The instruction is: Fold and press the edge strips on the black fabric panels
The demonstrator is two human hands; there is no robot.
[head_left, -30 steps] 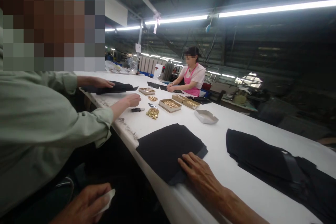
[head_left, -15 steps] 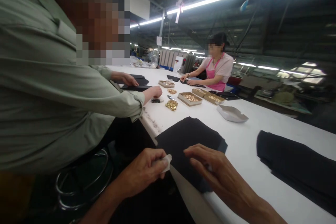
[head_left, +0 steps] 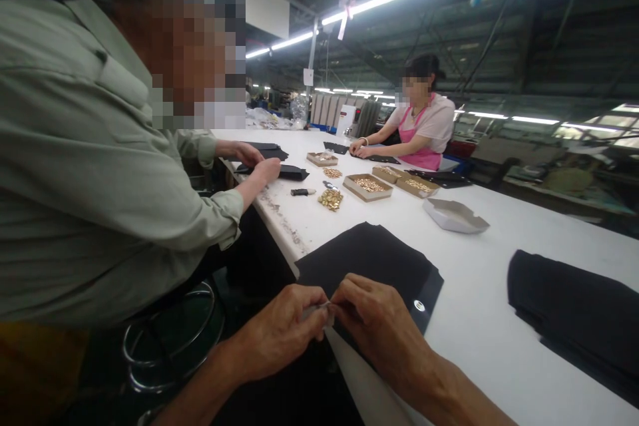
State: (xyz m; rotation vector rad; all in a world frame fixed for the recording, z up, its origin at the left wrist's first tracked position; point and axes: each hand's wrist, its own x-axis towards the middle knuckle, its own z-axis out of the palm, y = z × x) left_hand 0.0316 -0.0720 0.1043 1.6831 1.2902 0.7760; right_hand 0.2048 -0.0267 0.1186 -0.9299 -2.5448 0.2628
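My left hand (head_left: 287,323) is closed around a small white piece of paper (head_left: 315,310), mostly hidden by the fingers. The fingertips of my right hand (head_left: 377,319) pinch the paper's edge, so both hands meet over the table's front edge. Just beyond them lies a dark fabric panel (head_left: 367,249), flat, partly covered by my right hand. On the panel's right side sits a small white oval sticker (head_left: 419,306) with dark marks.
A stack of dark fabric pieces (head_left: 574,306) lies right on the white table (head_left: 479,359). Farther off are a white paper tray (head_left: 455,218), cardboard boxes of gold-coloured small parts (head_left: 368,186), a loose gold pile (head_left: 330,199) and a black-handled tool (head_left: 301,192). Two co-workers handle dark pieces; one sits close left.
My right hand has moved left and closed its fingers on the paper in my left hand. The white sticker on the panel now shows. The near co-worker's hands have drawn together.
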